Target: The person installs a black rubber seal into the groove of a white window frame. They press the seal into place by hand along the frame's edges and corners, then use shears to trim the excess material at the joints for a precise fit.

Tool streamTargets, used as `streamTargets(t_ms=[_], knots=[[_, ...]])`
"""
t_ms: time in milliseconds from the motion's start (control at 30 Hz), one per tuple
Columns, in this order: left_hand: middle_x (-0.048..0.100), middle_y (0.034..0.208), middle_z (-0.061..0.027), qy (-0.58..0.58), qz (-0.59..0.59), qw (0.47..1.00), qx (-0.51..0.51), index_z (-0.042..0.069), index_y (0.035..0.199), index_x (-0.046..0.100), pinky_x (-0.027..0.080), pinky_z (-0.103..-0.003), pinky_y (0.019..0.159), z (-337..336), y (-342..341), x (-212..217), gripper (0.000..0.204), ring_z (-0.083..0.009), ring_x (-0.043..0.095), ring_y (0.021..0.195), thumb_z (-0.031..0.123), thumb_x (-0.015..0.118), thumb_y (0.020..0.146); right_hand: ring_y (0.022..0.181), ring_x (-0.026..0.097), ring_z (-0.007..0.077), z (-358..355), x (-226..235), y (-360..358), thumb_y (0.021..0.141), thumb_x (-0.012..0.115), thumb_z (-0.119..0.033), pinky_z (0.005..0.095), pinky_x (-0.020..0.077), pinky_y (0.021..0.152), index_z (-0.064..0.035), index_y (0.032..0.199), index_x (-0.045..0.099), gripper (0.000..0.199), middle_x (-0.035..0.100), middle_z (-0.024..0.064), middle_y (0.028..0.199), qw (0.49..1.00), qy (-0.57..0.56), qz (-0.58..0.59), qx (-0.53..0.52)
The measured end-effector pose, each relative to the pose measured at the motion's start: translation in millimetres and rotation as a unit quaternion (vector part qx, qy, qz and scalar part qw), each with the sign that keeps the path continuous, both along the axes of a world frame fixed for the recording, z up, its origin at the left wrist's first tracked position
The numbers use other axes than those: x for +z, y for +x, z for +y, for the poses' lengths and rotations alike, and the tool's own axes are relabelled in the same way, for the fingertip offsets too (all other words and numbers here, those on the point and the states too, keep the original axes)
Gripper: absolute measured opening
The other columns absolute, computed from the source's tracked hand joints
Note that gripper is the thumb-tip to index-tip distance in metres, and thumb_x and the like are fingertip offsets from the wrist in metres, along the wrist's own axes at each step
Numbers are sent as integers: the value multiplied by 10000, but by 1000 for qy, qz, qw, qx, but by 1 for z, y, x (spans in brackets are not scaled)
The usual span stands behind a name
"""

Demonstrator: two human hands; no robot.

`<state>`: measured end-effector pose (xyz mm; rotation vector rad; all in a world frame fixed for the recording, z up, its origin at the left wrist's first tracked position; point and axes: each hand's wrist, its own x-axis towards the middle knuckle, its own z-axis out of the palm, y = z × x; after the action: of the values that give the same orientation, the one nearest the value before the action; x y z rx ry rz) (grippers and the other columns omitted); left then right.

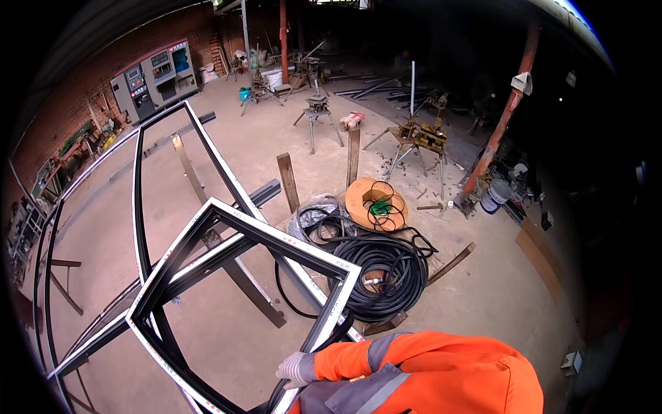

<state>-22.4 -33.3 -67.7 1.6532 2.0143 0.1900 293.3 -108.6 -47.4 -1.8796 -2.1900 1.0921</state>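
A black-and-white window frame (272, 237) lies tilted across longer frame pieces in front of me. My right hand (296, 370), in a pale striped glove and an orange-and-grey sleeve, grips the near right bar of this frame. Its fingers curl over the inner edge, and their tips are partly hidden. Black rubber strip runs close to the hand, and just beyond the frame lies a large coil of black strip (396, 293). A second, longer frame (138, 200) stretches away underneath to the left. My left hand is not visible.
Behind the coil sits an orange reel (357, 205) beside wooden posts (287, 183). Small machines on tripod stands (420, 136) occupy the floor farther back. A rusty post (500, 131) rises at right, near a white bucket (494, 195). Grey control cabinets (155, 79) line the brick wall.
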Motion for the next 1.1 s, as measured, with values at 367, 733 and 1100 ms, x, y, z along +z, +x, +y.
streamTargets(t_ms=[367, 733, 1100], knots=[[484, 1511, -317, -71, -18, 996, 46, -83, 1617, 132, 452, -379, 1138, 5, -4, -18, 1191, -373, 569, 1342, 280, 884, 768, 1078, 670, 396, -10, -11, 14, 949, 651, -410, 516, 548, 906, -46, 1156, 669, 419, 697, 174, 1113, 1000, 18, 10, 9], [628, 1352, -295, -56, 82, 995, 33, -100, 1531, 319, 508, -411, 1048, 5, 11, -8, 1018, -380, 645, 1244, 324, 863, 782, 1064, 661, 336, -63, -35, 76, 840, 772, -415, 472, 488, 951, -96, 1184, 682, 478, 677, 120, 1087, 986, 161, -32, -13], [572, 1381, -347, -32, 42, 999, 11, -93, 1584, 246, 484, -502, 1079, 13, -18, -38, 1157, -479, 595, 1250, 343, 864, 708, 1180, 631, 283, -72, -53, 84, 803, 811, -286, 468, 447, 1082, -109, 1287, 642, 542, 662, 82, 1213, 974, 226, -26, 9]])
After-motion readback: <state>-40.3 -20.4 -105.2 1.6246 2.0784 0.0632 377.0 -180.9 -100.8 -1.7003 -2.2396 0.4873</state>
